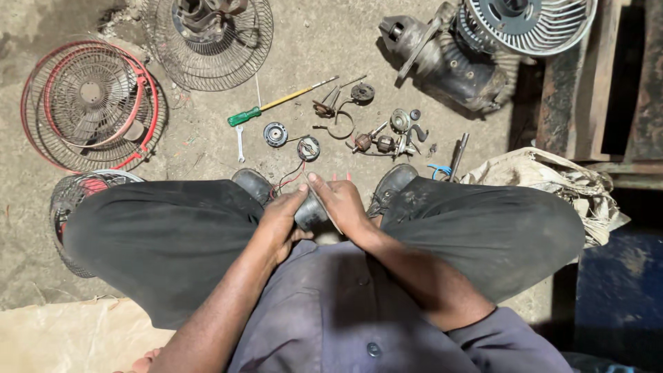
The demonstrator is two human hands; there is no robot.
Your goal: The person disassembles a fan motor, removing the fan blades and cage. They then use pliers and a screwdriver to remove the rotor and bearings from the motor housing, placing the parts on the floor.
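Both hands meet at centre frame: left hand (280,221) and right hand (342,207) are closed around a small dark motor part (311,214) with red and black wires (290,176). Upper left, wire fan guards (90,103) lie nested; one upper-centre guard (207,41) cradles a motor. A green-handled screwdriver (276,103) lies on the floor.

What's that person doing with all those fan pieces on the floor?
A person is squatting on the ground, and both hands, left hand and right hand, grip a small dark part with red and black wires coming out. In front of the shoes lie a green-handled screwdriver, a small spanner and little motor pieces. Wire fan guards rest on the left.
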